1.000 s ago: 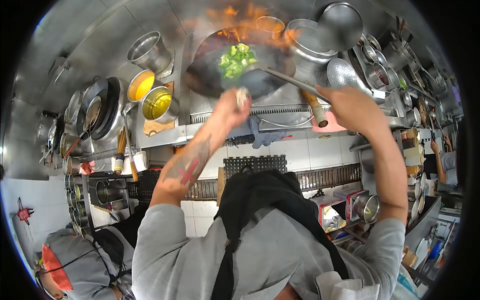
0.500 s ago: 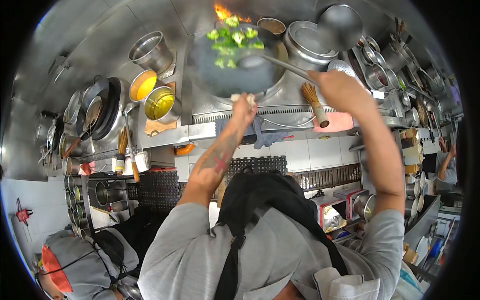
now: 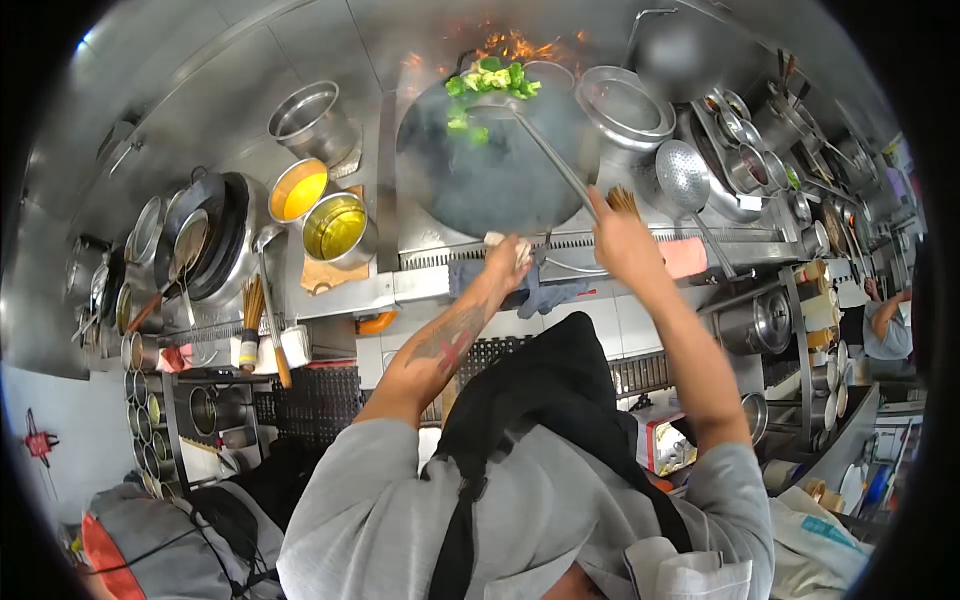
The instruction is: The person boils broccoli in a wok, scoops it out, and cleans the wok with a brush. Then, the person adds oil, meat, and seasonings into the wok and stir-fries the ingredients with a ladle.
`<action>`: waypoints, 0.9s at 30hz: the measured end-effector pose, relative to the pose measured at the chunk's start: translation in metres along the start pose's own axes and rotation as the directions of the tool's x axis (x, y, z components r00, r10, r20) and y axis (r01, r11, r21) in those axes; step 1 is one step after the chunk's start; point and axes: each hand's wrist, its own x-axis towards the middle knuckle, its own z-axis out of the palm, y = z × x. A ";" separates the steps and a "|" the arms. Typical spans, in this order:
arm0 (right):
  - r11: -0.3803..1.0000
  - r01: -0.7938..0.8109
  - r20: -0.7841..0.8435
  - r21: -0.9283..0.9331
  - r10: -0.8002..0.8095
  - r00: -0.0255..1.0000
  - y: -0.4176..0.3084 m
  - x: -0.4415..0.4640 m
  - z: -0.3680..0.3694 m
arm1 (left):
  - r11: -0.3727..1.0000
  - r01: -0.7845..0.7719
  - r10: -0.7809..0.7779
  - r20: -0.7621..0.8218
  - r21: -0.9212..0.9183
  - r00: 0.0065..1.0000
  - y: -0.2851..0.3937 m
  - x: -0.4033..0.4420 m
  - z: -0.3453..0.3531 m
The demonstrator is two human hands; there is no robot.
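Note:
A large dark wok (image 3: 480,185) sits over the burner, steam blurring its inside. My left hand (image 3: 505,264) is closed at the wok's near edge, gripping it through a pale folded cloth (image 3: 521,252); the grip point is hidden. In my right hand (image 3: 627,246) is the handle of a long metal ladle (image 3: 551,154), fingers wrapped around it. The ladle's bowl lies against bright green broccoli pieces (image 3: 492,76) gathered at the wok's far side. Orange flames (image 3: 516,45) rise behind the wok.
Left of the wok stand two pots of yellow liquid (image 3: 336,232) and a steel pot (image 3: 305,115). A perforated skimmer (image 3: 683,176), lidded pot (image 3: 627,104) and bamboo brush (image 3: 624,203) are at right. Another person (image 3: 175,540) is at lower left.
The broccoli, spread loosely above the wok before, is now bunched at its far side by the ladle. Both my hands appear lower in view. The flames have spread wider.

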 end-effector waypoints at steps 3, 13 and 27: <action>0.709 -0.277 0.167 0.649 0.222 0.961 0.007 -0.028 0.022 | 0.998 -0.051 0.056 -0.111 0.049 0.992 0.027 -0.014 0.025; -0.297 -0.508 0.572 0.809 0.197 0.796 0.019 0.068 -0.007 | 0.928 -0.244 0.308 -0.207 0.283 0.929 0.057 -0.021 0.094; -0.850 -0.486 0.560 0.204 -0.306 0.770 0.016 0.050 -0.007 | 0.998 -0.041 0.037 -0.082 -0.044 0.996 0.053 -0.068 0.051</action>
